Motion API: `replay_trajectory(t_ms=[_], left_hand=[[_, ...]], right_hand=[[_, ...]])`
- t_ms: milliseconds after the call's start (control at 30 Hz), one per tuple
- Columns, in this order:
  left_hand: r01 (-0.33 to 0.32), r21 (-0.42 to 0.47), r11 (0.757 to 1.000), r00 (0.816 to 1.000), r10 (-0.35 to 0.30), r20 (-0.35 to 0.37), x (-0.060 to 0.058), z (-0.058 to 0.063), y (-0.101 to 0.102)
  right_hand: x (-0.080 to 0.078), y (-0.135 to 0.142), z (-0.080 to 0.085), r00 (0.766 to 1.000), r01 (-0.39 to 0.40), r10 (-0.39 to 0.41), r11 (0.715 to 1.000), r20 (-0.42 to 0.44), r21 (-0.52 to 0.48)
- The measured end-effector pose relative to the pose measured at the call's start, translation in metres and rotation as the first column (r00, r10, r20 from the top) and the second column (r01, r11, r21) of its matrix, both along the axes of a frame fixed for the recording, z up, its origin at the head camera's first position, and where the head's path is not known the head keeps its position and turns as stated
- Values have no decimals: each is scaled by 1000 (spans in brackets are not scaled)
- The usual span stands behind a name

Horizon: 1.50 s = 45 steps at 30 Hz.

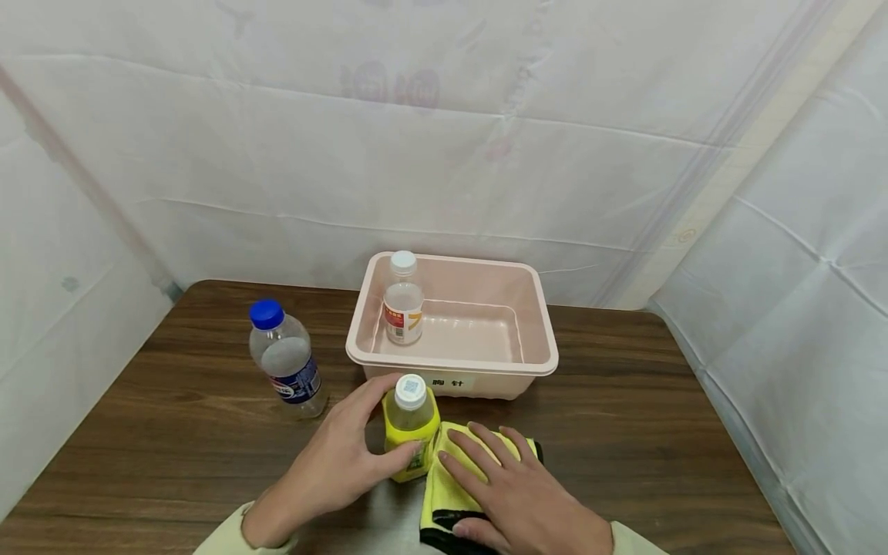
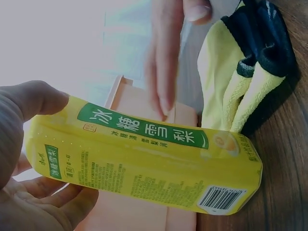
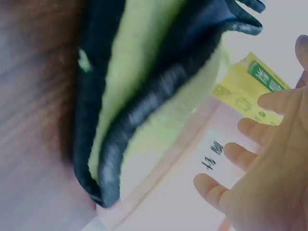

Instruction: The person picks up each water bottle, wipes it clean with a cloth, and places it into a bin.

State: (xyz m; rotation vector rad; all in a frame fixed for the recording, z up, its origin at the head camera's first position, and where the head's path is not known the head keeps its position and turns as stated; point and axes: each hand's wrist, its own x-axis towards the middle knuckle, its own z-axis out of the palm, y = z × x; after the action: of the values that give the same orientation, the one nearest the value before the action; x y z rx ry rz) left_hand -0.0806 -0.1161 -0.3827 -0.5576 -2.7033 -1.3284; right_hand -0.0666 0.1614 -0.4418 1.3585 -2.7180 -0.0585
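My left hand (image 1: 347,447) grips a yellow-labelled drink bottle (image 1: 411,432) with a white cap, thumb on one side and fingers round the other. Its green panel and barcode face the camera in the left wrist view. Just right of the bottle lies a folded yellow towel (image 1: 447,478) with black edging. Over that towel my right hand (image 1: 516,493) spreads its fingers, palm down and nearly straight. From the right wrist, the towel's black-edged folds (image 3: 139,106) show beside the extended fingers (image 3: 211,187), which hold nothing.
Behind the yellow bottle stands a pink plastic bin (image 1: 486,370) with a label on its front. Inside it, at the left, a clear bottle (image 1: 404,308) with a white cap stands upright. A blue-capped clear bottle (image 1: 287,362) stands left on the wooden table (image 1: 645,416). White sheeting surrounds the table.
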Motion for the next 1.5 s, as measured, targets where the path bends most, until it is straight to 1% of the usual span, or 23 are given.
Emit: replay_trajectory(t_ms=[200, 267, 433, 600, 733, 900, 1100, 1300, 1500], left_hand=[[9, 25, 1000, 998, -10, 65, 0, -2, -2], [13, 27, 1000, 997, -15, 71, 0, -3, -3], [25, 40, 999, 996, -28, 80, 0, -4, -3], [29, 54, 998, 993, -35, 114, 0, -5, -3], [23, 54, 998, 993, -30, 116, -1, -5, -2], [20, 42, 999, 993, -25, 117, -1, -5, -2], [18, 17, 1000, 994, -20, 110, -1, -5, -2], [18, 6, 1000, 991, -19, 129, 0, -3, -2], [17, -6, 1000, 989, -15, 149, -1, -3, -2]], right_hand=[[0, 4, 11, 998, 2, -3, 1000, -69, -10], [0, 5, 14, 995, 4, -4, 1000, -100, -8], [0, 8, 24, 992, 12, -13, 1000, -124, -8], [-2, 12, 38, 991, 17, -21, 999, -135, -33], [-7, 14, 45, 991, 41, -47, 998, -129, -50], [-13, 16, 50, 989, 64, -69, 997, -132, -42], [-21, 19, 55, 988, 64, -72, 996, -139, -61], [-27, 23, 59, 990, 89, -95, 994, -103, -61], [-33, 26, 63, 988, 110, -115, 992, -105, -56]])
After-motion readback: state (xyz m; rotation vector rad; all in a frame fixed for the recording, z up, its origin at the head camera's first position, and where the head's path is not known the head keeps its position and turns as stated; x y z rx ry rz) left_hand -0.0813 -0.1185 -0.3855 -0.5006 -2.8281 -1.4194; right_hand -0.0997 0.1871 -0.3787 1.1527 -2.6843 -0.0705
